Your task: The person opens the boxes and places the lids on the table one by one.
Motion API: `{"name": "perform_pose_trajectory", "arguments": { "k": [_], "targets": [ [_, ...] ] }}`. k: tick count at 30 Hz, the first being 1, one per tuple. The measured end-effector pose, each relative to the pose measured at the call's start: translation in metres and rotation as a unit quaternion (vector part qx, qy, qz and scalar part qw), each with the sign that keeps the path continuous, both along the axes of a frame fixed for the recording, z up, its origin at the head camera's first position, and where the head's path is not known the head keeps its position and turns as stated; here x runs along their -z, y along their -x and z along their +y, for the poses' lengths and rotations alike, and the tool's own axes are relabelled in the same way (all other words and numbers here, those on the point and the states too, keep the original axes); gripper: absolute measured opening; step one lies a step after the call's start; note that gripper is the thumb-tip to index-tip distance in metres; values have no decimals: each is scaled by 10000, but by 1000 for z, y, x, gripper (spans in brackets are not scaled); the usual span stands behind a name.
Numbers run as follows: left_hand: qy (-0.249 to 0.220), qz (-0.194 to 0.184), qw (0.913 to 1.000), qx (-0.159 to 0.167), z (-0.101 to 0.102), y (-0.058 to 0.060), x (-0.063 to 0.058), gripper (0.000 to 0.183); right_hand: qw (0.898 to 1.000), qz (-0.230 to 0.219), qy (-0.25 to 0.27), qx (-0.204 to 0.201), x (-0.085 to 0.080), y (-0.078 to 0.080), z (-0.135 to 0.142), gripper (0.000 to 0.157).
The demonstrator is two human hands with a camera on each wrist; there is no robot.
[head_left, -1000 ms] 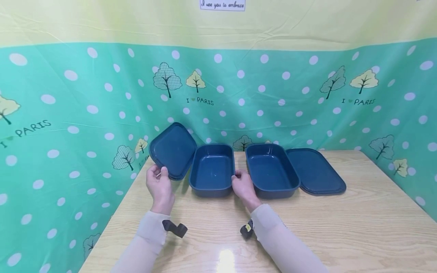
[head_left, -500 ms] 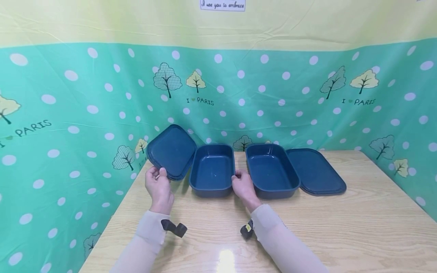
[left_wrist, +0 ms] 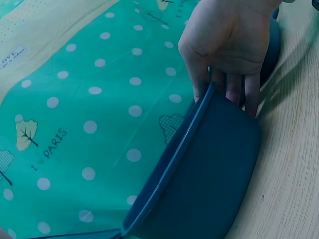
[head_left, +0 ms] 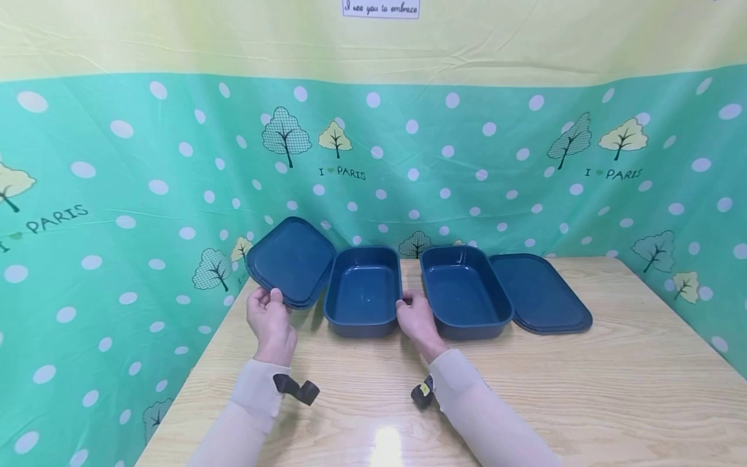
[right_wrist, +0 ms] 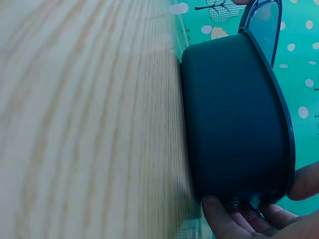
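My left hand [head_left: 272, 332] pinches the near-left corner of a blue plastic lid [head_left: 290, 261], thumb on top, fingers underneath. The lid tilts up at its far side and meets the left rim of an open blue food container [head_left: 363, 329]. With the thumb over the rim and fingers along the outside wall, my right hand [head_left: 417, 322] holds that container's right side. The left wrist view shows this right hand [left_wrist: 227, 42] on the container wall [left_wrist: 204, 169]. From the right wrist, the container wall [right_wrist: 234, 119] stands on the table, the raised lid [right_wrist: 265, 30] behind it.
A second open blue container [head_left: 467, 329] stands just right of my right hand. Its matching lid [head_left: 543, 292] lies against its right side. Polka-dot cloth [head_left: 496, 143] hangs behind and beside the wooden table [head_left: 613, 389].
The left-hand lid has swung slightly left and tipped lower. My left hand has shifted a little left with it. My right hand and both containers stay put.
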State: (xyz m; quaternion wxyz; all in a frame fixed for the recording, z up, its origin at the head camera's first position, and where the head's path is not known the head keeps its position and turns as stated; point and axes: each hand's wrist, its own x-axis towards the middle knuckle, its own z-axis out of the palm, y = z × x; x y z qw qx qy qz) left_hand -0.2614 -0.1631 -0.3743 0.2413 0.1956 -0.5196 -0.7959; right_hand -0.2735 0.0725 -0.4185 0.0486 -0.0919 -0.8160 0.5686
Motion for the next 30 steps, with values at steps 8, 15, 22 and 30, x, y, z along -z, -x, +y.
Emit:
{"name": "perform_pose_trajectory", "arguments": {
  "k": [8, 15, 22, 30],
  "targets": [
    [-322, -59, 9995, 12, -1, 0, -1, 9, 10000, -42, 43, 14, 0, 1, 0, 33],
    [-710, -55, 9975, 50, -1, -1, -4, 12, 10000, -69, 36, 1, -1, 0, 1, 33],
    [-998, -123, 9949, 76, -2, -1, -5, 13, 10000, -86, 25, 1, -1, 1, 0, 34],
    [-1224, -223, 9922, 36, -2, 0, -4, 11, 10000, -65, 21, -26, -2, 0, 1, 35]
  ]
}}
